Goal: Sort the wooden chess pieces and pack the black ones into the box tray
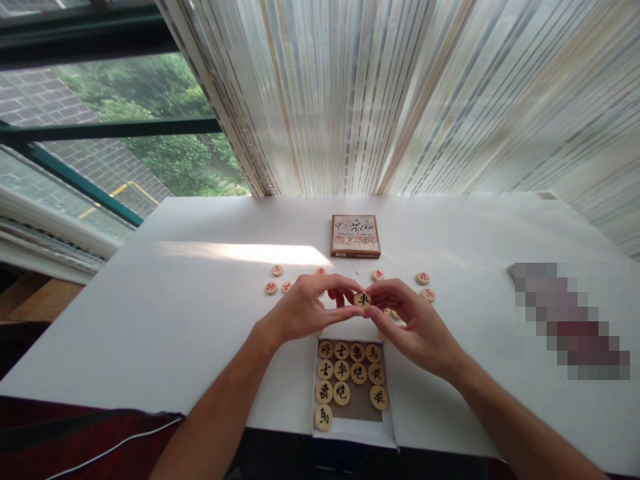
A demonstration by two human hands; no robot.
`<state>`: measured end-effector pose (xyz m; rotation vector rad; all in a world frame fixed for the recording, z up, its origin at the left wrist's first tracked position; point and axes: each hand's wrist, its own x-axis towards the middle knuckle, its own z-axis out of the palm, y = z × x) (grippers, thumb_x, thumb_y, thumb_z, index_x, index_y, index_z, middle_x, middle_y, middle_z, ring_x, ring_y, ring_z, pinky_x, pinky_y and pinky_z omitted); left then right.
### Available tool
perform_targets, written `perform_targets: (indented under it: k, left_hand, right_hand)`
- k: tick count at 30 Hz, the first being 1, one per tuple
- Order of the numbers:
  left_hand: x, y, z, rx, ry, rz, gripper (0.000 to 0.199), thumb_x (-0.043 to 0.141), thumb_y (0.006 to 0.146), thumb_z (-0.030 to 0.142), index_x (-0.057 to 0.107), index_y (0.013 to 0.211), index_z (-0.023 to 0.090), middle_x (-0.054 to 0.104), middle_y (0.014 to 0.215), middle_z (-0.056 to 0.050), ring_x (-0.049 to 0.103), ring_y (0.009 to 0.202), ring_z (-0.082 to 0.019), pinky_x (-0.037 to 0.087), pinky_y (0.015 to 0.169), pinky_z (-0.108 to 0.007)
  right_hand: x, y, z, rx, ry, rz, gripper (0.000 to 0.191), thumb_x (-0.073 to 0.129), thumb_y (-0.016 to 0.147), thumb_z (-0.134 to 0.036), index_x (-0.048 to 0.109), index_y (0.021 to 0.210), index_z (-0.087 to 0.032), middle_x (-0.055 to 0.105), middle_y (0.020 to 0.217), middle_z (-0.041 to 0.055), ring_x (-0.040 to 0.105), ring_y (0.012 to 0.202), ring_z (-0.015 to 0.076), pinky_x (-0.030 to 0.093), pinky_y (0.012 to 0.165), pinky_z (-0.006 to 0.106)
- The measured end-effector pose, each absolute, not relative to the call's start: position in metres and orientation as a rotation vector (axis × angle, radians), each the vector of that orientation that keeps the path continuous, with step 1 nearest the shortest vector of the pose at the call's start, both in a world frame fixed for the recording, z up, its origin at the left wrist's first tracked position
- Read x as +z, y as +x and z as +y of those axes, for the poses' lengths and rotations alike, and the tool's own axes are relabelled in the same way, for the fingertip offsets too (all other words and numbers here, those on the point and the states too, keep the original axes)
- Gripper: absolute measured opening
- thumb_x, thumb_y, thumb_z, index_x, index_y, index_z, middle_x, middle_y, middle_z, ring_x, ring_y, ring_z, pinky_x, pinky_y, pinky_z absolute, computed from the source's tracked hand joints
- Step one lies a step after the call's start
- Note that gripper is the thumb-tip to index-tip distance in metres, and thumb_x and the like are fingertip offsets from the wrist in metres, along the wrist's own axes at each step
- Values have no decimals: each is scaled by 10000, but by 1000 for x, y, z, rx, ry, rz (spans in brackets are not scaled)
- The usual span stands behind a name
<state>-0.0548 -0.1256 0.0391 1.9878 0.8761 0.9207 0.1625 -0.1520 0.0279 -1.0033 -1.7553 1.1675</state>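
Between the fingertips of both hands is a round wooden Chinese chess piece [363, 301] with a black character, its face turned toward me. My left hand [315, 301] pinches it from the left and my right hand [407, 317] from the right, above the table. Just below the hands lies an open white box tray [355, 430], holding several black-character pieces in rows, with bare grey bottom at its lower middle. Red-character pieces, such as one at the right [423, 278] and one at the left [271, 288], lie behind and beside my hands, some partly hidden.
A Chinese chess box lid [355, 235] lies at the back middle of the white table [200, 320]. A blurred-out item [570, 320] is at the right. Striped curtains [340, 93] and a window [165, 120] stand behind the table. A white cable [125, 440] runs at the lower left.
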Motion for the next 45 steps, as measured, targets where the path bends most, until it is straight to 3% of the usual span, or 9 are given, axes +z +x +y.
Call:
perform_targets:
  k: [25,45]
  left_hand:
    - [43,-57,-126,871,1962,888,244,730,880,243,723,1115,175,767,938,-51,695,795,-150,586,737,-282]
    - [39,-54,-128,868,1978,880,254,751,838,213,708,1085,173,743,927,-46,650,739,-133,572,699,-261]
  right_hand:
    - [25,165,-152,1112,-1020,-1755,170,626,949,-242,597,1116,-254,668,1005,26,682,917,178,585,831,319]
    - [27,164,-152,1082,-1048,-1786,143,628,953,-321,624,1069,-238,718,959,46,703,864,193,599,767,330]
